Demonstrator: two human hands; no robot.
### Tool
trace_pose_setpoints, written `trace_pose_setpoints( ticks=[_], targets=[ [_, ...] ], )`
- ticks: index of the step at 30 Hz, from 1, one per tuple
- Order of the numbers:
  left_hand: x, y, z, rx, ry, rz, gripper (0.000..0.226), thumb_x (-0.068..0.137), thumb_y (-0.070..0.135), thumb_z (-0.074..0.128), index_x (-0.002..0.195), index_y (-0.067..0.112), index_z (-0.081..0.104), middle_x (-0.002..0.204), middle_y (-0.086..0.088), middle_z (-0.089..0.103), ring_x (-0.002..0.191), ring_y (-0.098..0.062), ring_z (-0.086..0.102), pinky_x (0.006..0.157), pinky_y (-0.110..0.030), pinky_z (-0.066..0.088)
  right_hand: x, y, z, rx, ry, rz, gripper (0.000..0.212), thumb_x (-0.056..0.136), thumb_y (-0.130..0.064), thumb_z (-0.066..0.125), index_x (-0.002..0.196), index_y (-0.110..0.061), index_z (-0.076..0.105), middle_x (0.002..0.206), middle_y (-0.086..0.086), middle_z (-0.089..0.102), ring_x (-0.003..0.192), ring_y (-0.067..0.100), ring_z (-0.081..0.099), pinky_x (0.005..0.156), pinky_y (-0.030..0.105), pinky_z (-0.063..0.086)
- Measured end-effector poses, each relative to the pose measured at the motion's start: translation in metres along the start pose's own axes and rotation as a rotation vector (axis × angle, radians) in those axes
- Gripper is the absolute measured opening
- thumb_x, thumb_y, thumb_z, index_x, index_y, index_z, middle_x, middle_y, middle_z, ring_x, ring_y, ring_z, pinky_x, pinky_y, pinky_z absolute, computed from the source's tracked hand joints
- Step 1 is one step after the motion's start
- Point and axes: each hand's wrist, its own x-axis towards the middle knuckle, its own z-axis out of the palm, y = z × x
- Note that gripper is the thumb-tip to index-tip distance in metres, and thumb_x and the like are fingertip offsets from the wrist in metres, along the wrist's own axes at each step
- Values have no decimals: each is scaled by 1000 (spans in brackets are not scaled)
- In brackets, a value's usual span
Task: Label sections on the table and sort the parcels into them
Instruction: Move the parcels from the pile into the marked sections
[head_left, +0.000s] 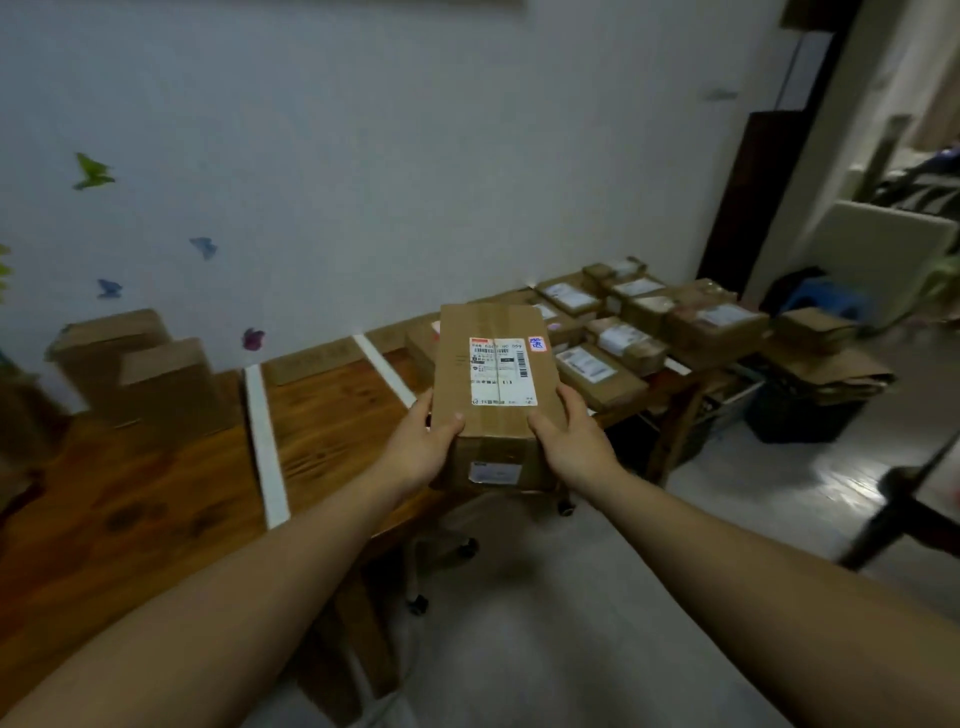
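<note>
At the left end of the wooden table (156, 493), near its back edge, two brown boxes (140, 374) are seen standing by the wall. Further right, the tabletop is crossed from back edge to front edge by a white tape strip (266, 441), and a second tape strip (384, 376) is laid beyond it. Between them, a cardboard sign (311, 364) is set at the back edge; its writing cannot be read. A parcel (493, 384) is held in the air over the table's front edge, label side up, clamped between both hands. The left hand (421, 447) is wrapped round its near left corner with the thumb on top, and the right hand (571, 441) likewise round its near right corner. The right end of the table is covered by labelled parcels (649, 322). Past that end, a dark bin (800, 415) topped with flattened cardboard is seen on the floor.
</note>
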Motion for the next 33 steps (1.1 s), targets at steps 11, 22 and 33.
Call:
trace_pose_setpoints(
  ticks=[11,22,33],
  targets=[
    [99,12,109,98,-110,-92,83,90,29,60,148,32,1,146,-4,39,126,-27,47,102,-47,44,100,66,-85,-79,-20,54,67,95,-39,54,150,-34,17,148,1,42,130,25,46,105,42,42],
    [184,-23,112,-51,-96,-326,73,85,31,66,143,30,21,139,-3,46,125,-27,48,103,-51,42,200,81,-71,-131,-248,6,54,92,-29,62,140,-27,38,135,-3,51,123,17,47,97,31,37],
    [188,-52,164,-199,361,-548,38,89,20,62,121,9,44,121,-3,58,107,-25,58,91,-41,51,273,111,-64,-241,-668,-111,46,94,-30,57,136,-28,41,122,-5,53,113,17,52,101,38,43]
  ],
)
